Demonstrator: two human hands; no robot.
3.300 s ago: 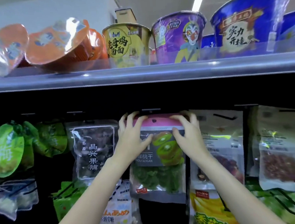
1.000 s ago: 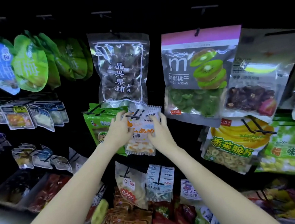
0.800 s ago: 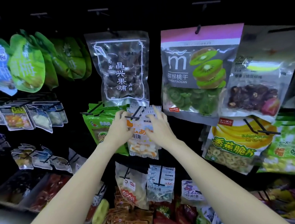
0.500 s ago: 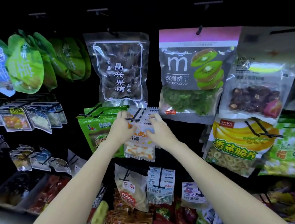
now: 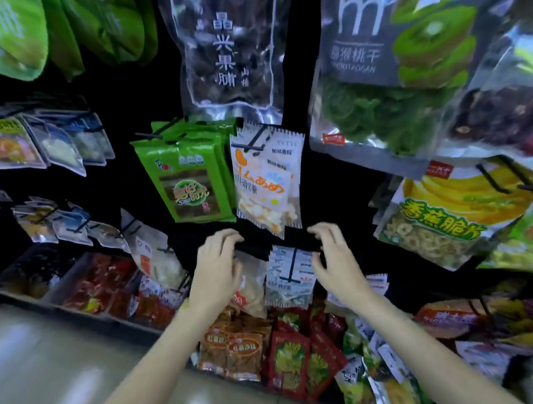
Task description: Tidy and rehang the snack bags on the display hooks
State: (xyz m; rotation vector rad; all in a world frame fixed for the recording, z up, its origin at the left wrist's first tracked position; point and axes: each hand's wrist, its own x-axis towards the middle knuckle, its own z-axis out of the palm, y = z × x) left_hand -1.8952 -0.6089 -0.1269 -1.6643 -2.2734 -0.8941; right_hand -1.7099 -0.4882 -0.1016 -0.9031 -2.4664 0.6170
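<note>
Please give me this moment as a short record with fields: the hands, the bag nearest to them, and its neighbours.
left hand: fingers loosely curled, holds nothing
right hand: fingers loosely curled, holds nothing
white candy bag: hangs on its hook, above both hands, apart from them
green snack bag: hangs just left of it
blue-white bag: hangs lower, between the hands
</note>
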